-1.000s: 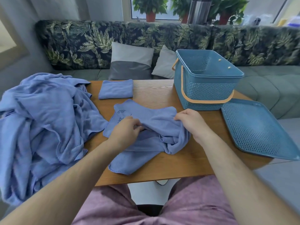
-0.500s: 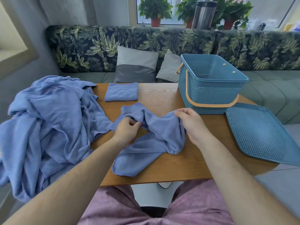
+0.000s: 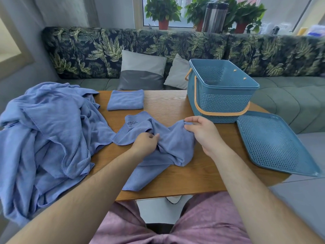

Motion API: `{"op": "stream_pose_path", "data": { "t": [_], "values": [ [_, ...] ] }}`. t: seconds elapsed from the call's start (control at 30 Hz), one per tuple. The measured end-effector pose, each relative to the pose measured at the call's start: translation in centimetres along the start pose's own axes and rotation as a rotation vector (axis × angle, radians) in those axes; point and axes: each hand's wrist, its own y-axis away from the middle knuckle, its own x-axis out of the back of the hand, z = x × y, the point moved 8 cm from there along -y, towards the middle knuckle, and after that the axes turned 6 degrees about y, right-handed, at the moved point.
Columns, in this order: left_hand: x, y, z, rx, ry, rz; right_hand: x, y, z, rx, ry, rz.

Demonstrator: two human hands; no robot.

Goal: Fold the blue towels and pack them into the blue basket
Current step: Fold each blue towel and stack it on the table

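A crumpled blue towel [image 3: 175, 143] lies in the middle of the wooden table [image 3: 197, 171]. My left hand [image 3: 145, 144] grips its bunched middle. My right hand [image 3: 202, 131] pinches a raised corner of the same towel, near the basket. One folded blue towel [image 3: 125, 100] sits flat at the table's far side. A big heap of unfolded blue towels [image 3: 47, 134] covers the table's left end and hangs over its edge. The blue basket [image 3: 219, 101], with an orange handle lowered, stands open at the far right with no towel visible inside.
The basket's perforated blue lid [image 3: 276, 143] lies flat on the right, overhanging the table edge. A leaf-patterned sofa [image 3: 175, 50] with two grey cushions [image 3: 140, 71] runs behind the table. Potted plants stand on the windowsill.
Both hands have kept hold of the crumpled towel and drawn apart a little, my right lifting its corner toward the basket. The head camera tilted up slightly.
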Motion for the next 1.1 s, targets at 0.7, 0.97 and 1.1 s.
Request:
{"op": "stream_pose_path", "data": {
  "t": [0.7,0.97,1.1],
  "values": [
    [3.0,0.1,2.0,0.018,0.471,0.017,3.2,-0.7,-0.6,0.040,-0.029,0.142],
    [16.6,0.3,5.8,-0.225,0.537,0.321,3.6,-1.4,-6.1,0.100,-0.133,0.188],
    [22.7,0.9,7.8,-0.267,0.426,0.533,3.6,-1.6,-10.1,0.118,-0.214,0.151]
  ]
}}
